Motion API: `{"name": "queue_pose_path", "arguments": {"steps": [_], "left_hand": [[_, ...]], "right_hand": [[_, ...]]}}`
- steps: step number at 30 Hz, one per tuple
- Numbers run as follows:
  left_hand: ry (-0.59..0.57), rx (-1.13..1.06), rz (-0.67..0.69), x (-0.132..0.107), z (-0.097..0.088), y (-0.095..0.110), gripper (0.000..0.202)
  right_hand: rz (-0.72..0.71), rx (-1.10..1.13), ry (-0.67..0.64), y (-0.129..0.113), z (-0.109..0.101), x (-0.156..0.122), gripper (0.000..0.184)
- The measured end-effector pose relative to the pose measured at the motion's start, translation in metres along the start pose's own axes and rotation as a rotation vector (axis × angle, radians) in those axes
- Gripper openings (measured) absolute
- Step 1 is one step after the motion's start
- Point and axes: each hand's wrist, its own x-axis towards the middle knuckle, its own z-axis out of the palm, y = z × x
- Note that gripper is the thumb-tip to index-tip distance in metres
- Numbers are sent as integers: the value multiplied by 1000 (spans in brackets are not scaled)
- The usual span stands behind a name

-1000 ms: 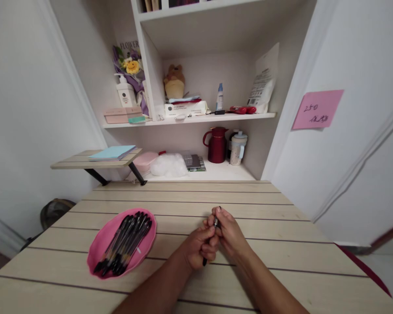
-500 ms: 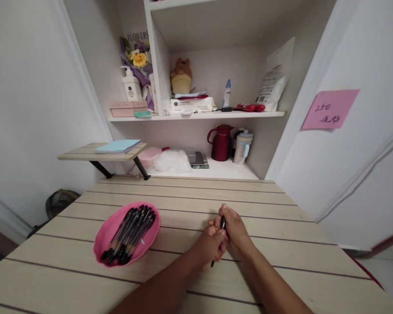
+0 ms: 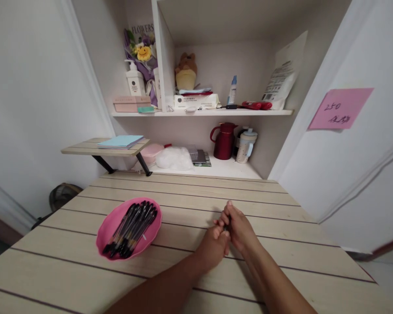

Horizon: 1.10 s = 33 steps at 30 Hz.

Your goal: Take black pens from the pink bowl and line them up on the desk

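The black pen (image 3: 227,224) is between my two grips, over the tabletop (image 3: 183,198), and only a short dark part of it can be seen. My left grip (image 3: 215,246) is curled closed around its nearer part, and my right grip (image 3: 240,225) pinches its farther part, with the fingers folded in; the two grips meet around it. I judge that the handling of this one pen is somewhere in the middle: it is taken up, but not yet laid down. Whether its parts are joined or apart I cannot tell, because my fingers cover them. To my left, well apart from me, the pink dish (image 3: 112,224) holds a bunch of black pens (image 3: 132,229), lying mostly in one direction, with a small white piece (image 3: 144,237) beside them. Whether these pens are finished or are waiting, the view does not show, so I cannot say how much of the work is left.
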Motion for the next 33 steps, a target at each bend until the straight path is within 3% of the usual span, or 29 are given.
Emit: {"name": "queue_pose_path", "arguments": {"steps": [3, 9, 14, 17, 22, 25, 29, 31, 33], "left_hand": [[-109, -32, -29, -1, -3, 4, 23], [-614, -403, -279, -15, -19, 30, 27], [-803, -479, -343, -22, -26, 34, 27], [-714, -421, -296, -19, -22, 29, 29], [-166, -154, 33, -6, -7, 7, 30], [9, 36, 116, 0, -1, -3, 27], [-39, 92, 167, -2, 0, 2, 25], [-162, 2, 53, -7, -2, 11, 26], [-355, -134, -113, -13, -6, 20, 26]], "right_hand": [[-15, 125, -41, -5, 0, -1, 46], [30, 227, -323, -25, 5, -17, 47], [37, 315, -530, -26, 5, -27, 45], [46, 309, -519, -24, 3, -23, 45], [-12, 242, -169, -15, 3, -6, 37], [-79, 260, -4, -8, 4, -1, 37], [-71, 336, -18, -10, 4, -4, 44], [-43, 366, -90, -18, 3, -8, 45], [-37, 400, -167, -28, 2, -13, 44]]}}
